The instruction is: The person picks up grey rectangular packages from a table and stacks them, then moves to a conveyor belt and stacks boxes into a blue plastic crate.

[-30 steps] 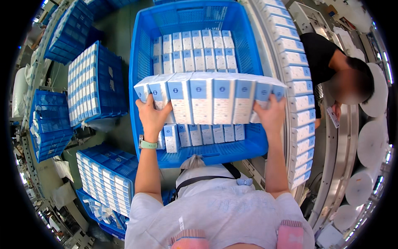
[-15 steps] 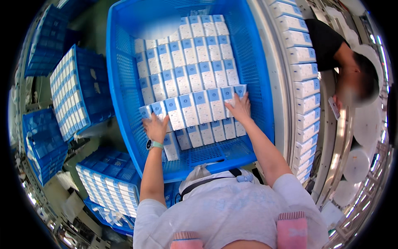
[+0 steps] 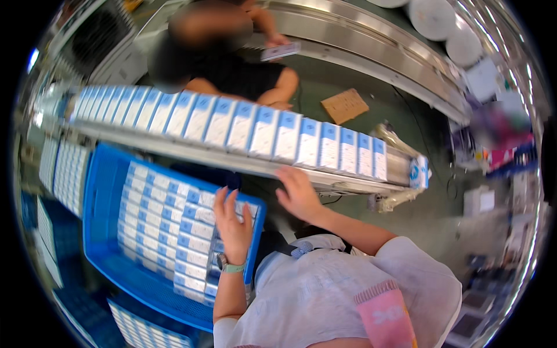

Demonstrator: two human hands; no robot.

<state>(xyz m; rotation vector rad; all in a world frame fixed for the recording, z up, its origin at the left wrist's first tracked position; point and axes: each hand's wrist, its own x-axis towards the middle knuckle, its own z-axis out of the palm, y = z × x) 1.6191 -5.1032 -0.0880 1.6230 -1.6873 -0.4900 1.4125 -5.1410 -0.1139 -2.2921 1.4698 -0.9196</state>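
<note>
My left hand (image 3: 233, 228) is open, fingers spread, above the right-hand end of a large blue plastic crate (image 3: 96, 191). Rows of white-and-blue tissue packs (image 3: 193, 242) fill much of that crate. My right hand (image 3: 300, 194) is open and holds nothing; its fingertips are at the near edge of a narrow conveyor (image 3: 232, 161). Along the conveyor stands a long row of upright white-and-blue packs (image 3: 264, 130). Another such pack (image 3: 419, 172) is at the conveyor's right end, apart from the row.
A person in dark clothes (image 3: 232, 72) sits beyond the conveyor, holding a phone (image 3: 281, 51). A cardboard piece (image 3: 344, 106) lies on the floor there. Further stacks of packs (image 3: 69, 174) stand at the left. A metal rail (image 3: 371, 61) runs along the back.
Both hands have come off the row of packs in the crate. My view has turned right, so the conveyor now crosses in front of me and the crate is at my left.
</note>
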